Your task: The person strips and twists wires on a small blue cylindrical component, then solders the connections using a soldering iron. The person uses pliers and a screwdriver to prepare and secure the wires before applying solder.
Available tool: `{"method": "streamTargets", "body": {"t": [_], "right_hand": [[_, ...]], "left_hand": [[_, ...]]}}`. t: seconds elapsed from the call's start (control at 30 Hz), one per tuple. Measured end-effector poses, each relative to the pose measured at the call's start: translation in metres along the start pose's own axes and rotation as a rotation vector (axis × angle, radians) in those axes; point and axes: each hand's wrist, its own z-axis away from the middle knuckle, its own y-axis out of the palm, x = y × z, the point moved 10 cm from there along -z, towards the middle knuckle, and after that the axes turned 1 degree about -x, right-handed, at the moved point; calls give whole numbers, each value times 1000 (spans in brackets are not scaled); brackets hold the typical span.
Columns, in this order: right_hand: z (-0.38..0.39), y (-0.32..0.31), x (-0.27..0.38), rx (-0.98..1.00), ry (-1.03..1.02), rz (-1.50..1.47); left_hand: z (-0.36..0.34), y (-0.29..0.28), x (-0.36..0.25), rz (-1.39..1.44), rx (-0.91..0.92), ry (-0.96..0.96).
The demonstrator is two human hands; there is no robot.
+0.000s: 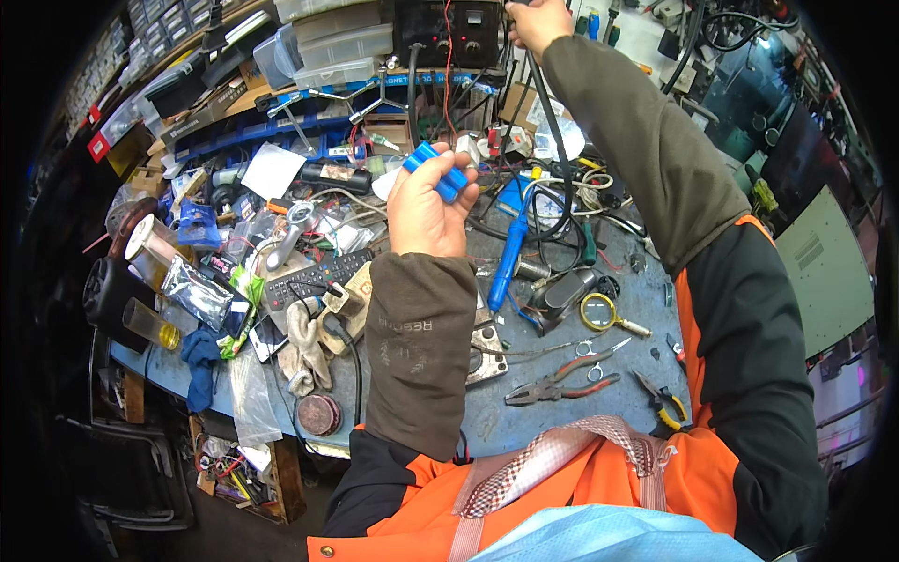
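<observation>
Raised over the middle of the bench, my left hand [427,214] is closed around a pair of blue cylinders [451,185] that look like wrapped battery cells. Its palm side shows, and the fingers curl over them. My right arm stretches far forward. At the top edge my right hand [543,26] is curled beside a black box with knobs [451,36]. Something dark and thin is at its fingertips, partly cut off by the picture's edge. A thick black cable [558,140] hangs below that hand toward a blue-handled tool [508,264] on the bench.
Combination pliers [562,377], yellow-handled pliers [663,401] and a magnifying glass [601,312] lie at the right. Leftward are a remote control [314,279], a work glove [304,347] and a round tin [319,414]. Clear plastic boxes [345,42] stack at the back.
</observation>
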Motion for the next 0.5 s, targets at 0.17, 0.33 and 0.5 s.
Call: {"method": "streamTargets", "body": {"t": [0.17,0.33,0.5], "right_hand": [[-29,-51,48,-293,-331,343],[80,-26,111,285,-60,-65],[201,-122,174,406,-60,-10]], "left_hand": [[2,19,15,-1,20,-27],[4,16,-19,-191,65,142],[8,43,-19,-281,231,301]]}}
